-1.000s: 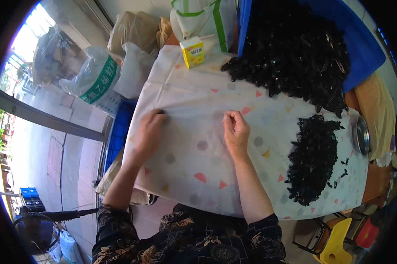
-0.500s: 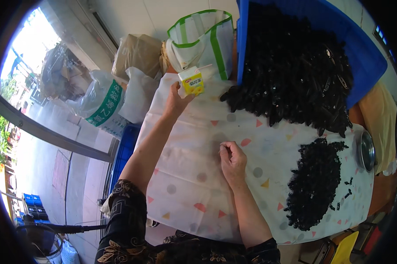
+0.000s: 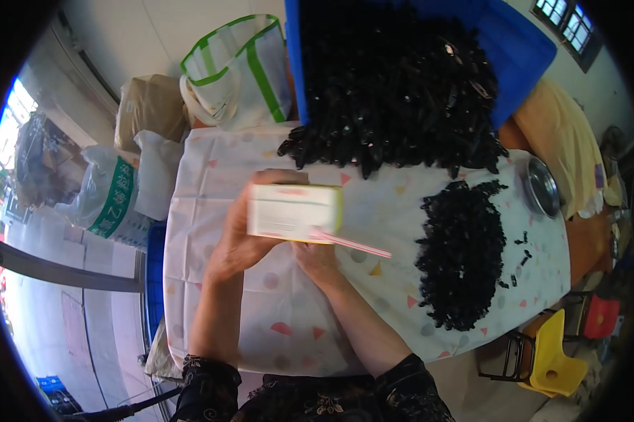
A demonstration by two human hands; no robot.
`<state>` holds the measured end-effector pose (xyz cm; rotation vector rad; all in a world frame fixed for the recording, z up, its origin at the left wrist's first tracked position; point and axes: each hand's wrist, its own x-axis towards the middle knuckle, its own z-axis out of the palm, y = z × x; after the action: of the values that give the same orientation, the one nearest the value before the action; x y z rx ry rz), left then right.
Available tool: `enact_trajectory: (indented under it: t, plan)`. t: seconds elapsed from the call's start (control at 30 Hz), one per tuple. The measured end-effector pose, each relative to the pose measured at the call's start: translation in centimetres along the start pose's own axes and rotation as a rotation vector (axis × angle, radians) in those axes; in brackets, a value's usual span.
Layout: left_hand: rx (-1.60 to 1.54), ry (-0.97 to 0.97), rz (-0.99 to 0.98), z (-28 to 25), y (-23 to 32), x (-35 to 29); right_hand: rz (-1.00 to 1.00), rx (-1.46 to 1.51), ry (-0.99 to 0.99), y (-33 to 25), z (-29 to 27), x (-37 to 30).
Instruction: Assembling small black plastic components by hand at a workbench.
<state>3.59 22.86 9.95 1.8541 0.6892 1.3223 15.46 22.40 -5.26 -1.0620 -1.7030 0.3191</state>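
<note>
My left hand (image 3: 241, 235) is wrapped round a drink carton (image 3: 292, 209), held up close above the table. The carton's whitish top faces me, a little blurred, with yellow along its edge. A pink-and-white straw (image 3: 363, 247) sticks out from it toward the right. My right hand (image 3: 317, 261) is just below and behind the carton, which hides its fingers, so whether it touches the carton does not show. Under both hands lies a white tablecloth (image 3: 225, 323) with coloured shapes.
A tipped blue bin (image 3: 524, 60) spills a heap of black pieces (image 3: 401, 91) across the far side. Nearer are a pile of small black parts (image 3: 461, 260) and a metal bowl (image 3: 540, 186). Bags, including a green-trimmed one (image 3: 264, 77), stand far left; a yellow chair (image 3: 556, 352) is at right.
My left hand has brought the carton from the table's far left side nearer and up toward me. The right hand has gone in behind it, and the view has shifted right.
</note>
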Motion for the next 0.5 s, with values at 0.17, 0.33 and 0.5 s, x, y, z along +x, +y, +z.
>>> enact_trajectory:
  t: [0.17, 0.33, 0.5]
  plan:
    - [-0.271, -0.063, 0.079, 1.4, 3.3, -1.3, 0.283, 0.949, -0.147, -0.4, 0.6, -0.6]
    - [-0.512, -0.066, 0.231, 2.9, 5.2, -1.7, 0.058, 0.255, -0.057, -2.9, -2.7, 1.7]
    - [-0.541, -0.143, 0.130, 3.0, 7.6, -2.5, 0.251, 0.226, -0.022, -2.1, -1.2, 1.0]
